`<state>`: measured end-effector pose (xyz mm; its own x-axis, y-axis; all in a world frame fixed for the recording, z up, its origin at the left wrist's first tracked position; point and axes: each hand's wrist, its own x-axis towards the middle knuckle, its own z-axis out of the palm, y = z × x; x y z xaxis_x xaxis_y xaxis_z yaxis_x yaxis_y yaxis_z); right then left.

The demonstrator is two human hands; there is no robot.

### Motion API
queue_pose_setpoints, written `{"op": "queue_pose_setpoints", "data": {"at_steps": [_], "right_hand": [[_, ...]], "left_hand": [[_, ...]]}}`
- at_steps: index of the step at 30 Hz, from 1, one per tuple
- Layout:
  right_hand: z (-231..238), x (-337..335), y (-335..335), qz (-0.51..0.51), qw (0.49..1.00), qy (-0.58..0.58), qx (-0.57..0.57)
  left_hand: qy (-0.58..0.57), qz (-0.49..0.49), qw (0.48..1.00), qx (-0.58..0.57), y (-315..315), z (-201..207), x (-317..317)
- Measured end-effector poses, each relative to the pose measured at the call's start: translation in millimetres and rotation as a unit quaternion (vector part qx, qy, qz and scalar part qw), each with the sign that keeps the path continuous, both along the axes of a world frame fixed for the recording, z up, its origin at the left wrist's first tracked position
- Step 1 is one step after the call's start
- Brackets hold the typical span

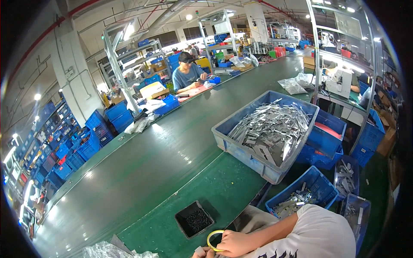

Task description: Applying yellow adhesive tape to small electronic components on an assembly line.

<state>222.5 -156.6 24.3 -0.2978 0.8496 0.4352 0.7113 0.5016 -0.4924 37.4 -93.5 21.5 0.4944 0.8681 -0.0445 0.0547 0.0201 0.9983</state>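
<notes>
In the head view I saw the right hand (234, 243) gripping a yellow ring (208, 240) at the frame's bottom centre. The left hand (205, 253) met the lower edge beside it; I couldn't tell its grip. A black tray (182, 224) of dark bits (196, 219) sat just above on the counter (232, 180).

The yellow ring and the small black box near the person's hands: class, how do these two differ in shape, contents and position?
The yellow ring is round, whereas the black box is four-sided. The yellow ring is an open hoop; the black box holds many small dark pieces. The right hand grips the yellow ring, while the black box rests on the green tabletop.
</notes>
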Motion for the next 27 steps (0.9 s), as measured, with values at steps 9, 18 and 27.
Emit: {"op": "queue_pose_setpoints", "data": {"at_steps": [9,18,27], "right_hand": [[4,-1,0,-0.006,1.000,-0.010,-0.014],[-7,-3,5,-0.010,1.000,-0.020,-0.018],[-11,-5,1,-0.003,1.000,0.000,-0.020]], "left_hand": [[-0.006,0.028,1.000,-0.012,-6,14,8],[0.006,0.020,1.000,-0.005,-2,2,2],[0.058,0.030,0.997,0.028,-3,-17,0]]}}
